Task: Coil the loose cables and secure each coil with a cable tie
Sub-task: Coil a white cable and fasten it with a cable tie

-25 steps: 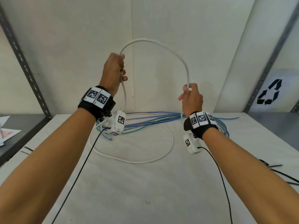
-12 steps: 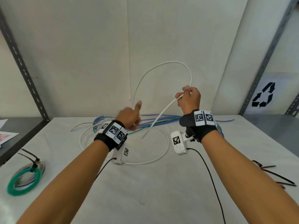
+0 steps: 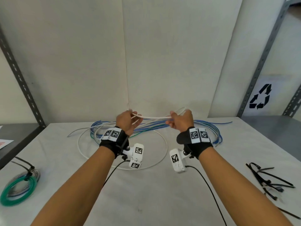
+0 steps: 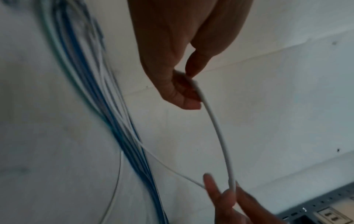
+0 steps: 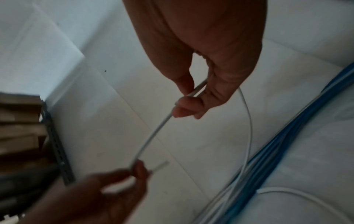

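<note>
Both hands have dropped from the raised arch of 1 s ago to just above the table [image 3: 146,201], and the tall loop of white cable [image 3: 154,117] is now a short, nearly level span between them. Left hand [image 3: 127,120] pinches the cable between thumb and curled fingers; the left wrist view confirms the pinch, though the other fingers are cut off by the frame top. Right hand [image 3: 180,121] is curled round the cable too, with what looks like 2 strands passing through its grip; the exact count is blurred. Slack from the same white cable lies in 1 wide ring on the table below the wrists, partly hidden behind the wrist cameras. Behind it, the loose blue cables [image 3: 208,128] sprawl along the table's back edge, mixed with green and grey strands I can't separate; their middle is hidden by the hands. At the left edge, a green coil [image 3: 17,191] lies already tied, cropped by the frame. At the right edge, black cable ties [image 3: 268,180] lie in a loose pile, count unclear, 1 running out of frame. Both wrist views are dim and motion-blurred. A recycling sign [image 3: 260,98] sits on the right wall.
</note>
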{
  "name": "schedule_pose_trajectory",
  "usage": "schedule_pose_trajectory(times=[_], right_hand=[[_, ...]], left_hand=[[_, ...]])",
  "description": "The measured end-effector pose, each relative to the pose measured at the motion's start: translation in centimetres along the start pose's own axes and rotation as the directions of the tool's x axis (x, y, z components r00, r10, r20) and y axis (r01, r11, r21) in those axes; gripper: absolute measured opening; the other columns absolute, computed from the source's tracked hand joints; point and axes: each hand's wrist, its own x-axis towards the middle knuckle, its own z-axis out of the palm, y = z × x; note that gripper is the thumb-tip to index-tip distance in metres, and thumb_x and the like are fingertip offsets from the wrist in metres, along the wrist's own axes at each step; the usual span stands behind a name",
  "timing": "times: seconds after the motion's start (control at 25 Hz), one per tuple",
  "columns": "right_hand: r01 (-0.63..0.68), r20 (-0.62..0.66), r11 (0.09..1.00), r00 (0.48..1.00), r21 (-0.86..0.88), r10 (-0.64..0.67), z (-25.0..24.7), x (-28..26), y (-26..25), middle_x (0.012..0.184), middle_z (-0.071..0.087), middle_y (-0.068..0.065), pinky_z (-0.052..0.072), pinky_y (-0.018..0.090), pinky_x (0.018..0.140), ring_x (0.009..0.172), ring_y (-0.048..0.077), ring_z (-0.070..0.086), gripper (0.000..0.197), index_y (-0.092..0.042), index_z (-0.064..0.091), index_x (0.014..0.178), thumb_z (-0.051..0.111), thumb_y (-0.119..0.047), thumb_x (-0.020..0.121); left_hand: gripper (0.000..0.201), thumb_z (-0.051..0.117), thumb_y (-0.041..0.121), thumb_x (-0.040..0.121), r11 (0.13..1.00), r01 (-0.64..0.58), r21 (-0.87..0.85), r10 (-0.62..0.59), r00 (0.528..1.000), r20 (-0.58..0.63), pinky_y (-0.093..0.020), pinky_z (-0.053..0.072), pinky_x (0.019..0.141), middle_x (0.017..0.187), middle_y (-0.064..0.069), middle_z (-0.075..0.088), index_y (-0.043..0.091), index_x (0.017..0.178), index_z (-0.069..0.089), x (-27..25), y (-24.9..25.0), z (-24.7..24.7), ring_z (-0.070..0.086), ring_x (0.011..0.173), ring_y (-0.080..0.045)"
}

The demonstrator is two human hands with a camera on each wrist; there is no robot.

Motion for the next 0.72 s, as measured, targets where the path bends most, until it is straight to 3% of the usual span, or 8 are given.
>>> schedule_pose_trajectory(times=[0.08, 0.16, 0.28, 0.4, 0.44, 0.48, 0.6, 0.72], right_hand=[[0.136, -0.062, 0.979, 0.987, -0.149, -0.147, -0.9, -0.2, 1.5, 0.095, 0.068, 0.008, 0.049, 0.027, 0.048, 0.051, 0.027, 0.071, 0.055, -0.015, 0.040, 0.143, 0.066, -0.017, 0.096], [0.225, 0.031, 0.960, 0.974, -0.169, -0.223, -1.6, -0.6, 2.4, 0.074, 0.070, 0.004, 0.048, 0.028, 0.055, 0.050, 0.018, 0.066, 0.011, -0.014, 0.066, 0.104, 0.066, -0.021, 0.097], [0.305, 0.309, 0.896, 0.929, -0.323, -0.205, -3.7, -0.8, 4.3, 0.060, 0.064, -0.005, 0.046, 0.024, 0.060, 0.054, 0.008, 0.057, 0.009, -0.015, 0.074, 0.085, 0.073, -0.021, 0.091], [0.563, 0.483, 0.308, 0.822, -0.767, -0.300, -6.0, 0.5, 6.1, 0.081, 0.056, -0.009, 0.037, 0.030, 0.074, 0.081, 0.010, 0.050, 0.020, -0.025, 0.074, 0.094, 0.071, -0.044, 0.090], [0.584, 0.498, 0.204, 0.793, -0.786, -0.352, -6.5, 1.0, 6.2, 0.089, 0.057, -0.005, 0.037, 0.035, 0.079, 0.090, 0.016, 0.049, 0.024, -0.026, 0.074, 0.092, 0.068, -0.050, 0.090], [0.615, 0.511, 0.212, 0.765, -0.759, -0.393, -6.9, 1.3, 6.0, 0.091, 0.061, -0.002, 0.040, 0.040, 0.081, 0.093, 0.020, 0.052, 0.029, -0.026, 0.073, 0.086, 0.066, -0.054, 0.088], [0.598, 0.470, 0.613, 0.796, -0.516, -0.382, -7.6, 2.4, 4.9, 0.065, 0.065, 0.001, 0.049, 0.040, 0.066, 0.064, 0.016, 0.056, 0.048, -0.020, 0.065, 0.067, 0.060, -0.063, 0.087], [0.536, 0.366, 0.685, 0.842, -0.493, -0.396, -7.8, 3.8, 4.3, 0.053, 0.052, 0.006, 0.035, 0.030, 0.054, 0.054, 0.016, 0.043, 0.044, -0.018, 0.068, 0.069, 0.068, -0.060, 0.082]], left_hand=[[0.038, 0.041, 0.035, 0.108, 0.997, -0.068, -0.027, 0.070, 0.990, 0.119, -0.026, 0.056, 0.054, 0.056, 0.001, 0.046, 0.011, 0.084, 0.057, -0.1, 1.0, 0.3, 0.050, 0.052, -0.015], [0.050, 0.031, 0.053, 0.106, 0.993, -0.066, -0.097, 0.087, 0.968, 0.234, -0.021, 0.046, 0.049, 0.049, 0.006, 0.035, 0.017, 0.077, 0.049, 0.4, 2.1, 0.1, 0.037, 0.042, -0.011], [0.048, 0.025, 0.051, 0.107, 0.997, -0.062, -0.048, 0.075, 0.934, 0.348, -0.018, 0.028, 0.037, 0.046, 0.008, 0.025, 0.019, 0.078, 0.046, 1.4, 3.4, -1.0, 0.017, 0.038, -0.008], [0.027, 0.038, 0.027, 0.102, 0.997, -0.075, -0.027, 0.080, 0.921, 0.382, -0.017, 0.026, 0.035, 0.047, 0.008, 0.025, 0.018, 0.078, 0.047, 2.6, 4.5, -2.4, 0.015, 0.037, -0.007], [0.025, 0.042, 0.026, 0.094, 0.997, -0.069, -0.036, 0.077, 0.913, 0.400, -0.018, 0.028, 0.036, 0.048, 0.007, 0.025, 0.018, 0.071, 0.044, 3.1, 4.8, -3.0, 0.020, 0.036, -0.007], [0.030, 0.043, 0.030, 0.091, 0.997, -0.056, -0.049, 0.071, 0.906, 0.417, -0.019, 0.029, 0.037, 0.049, 0.007, 0.025, 0.019, 0.062, 0.040, 3.4, 5.0, -3.5, 0.022, 0.037, -0.008], [0.058, 0.034, 0.050, 0.103, 0.998, -0.004, -0.069, 0.031, 0.922, 0.387, -0.019, 0.028, 0.037, 0.044, 0.007, 0.023, 0.020, 0.053, 0.038, 4.7, 4.8, -5.3, 0.020, 0.035, -0.007], [0.046, 0.032, 0.038, 0.109, 0.982, -0.010, -0.188, 0.077, 0.933, 0.353, -0.017, 0.034, 0.042, 0.045, 0.006, 0.025, 0.016, 0.073, 0.053, 5.7, 4.6, -6.4, 0.020, 0.036, -0.008]])
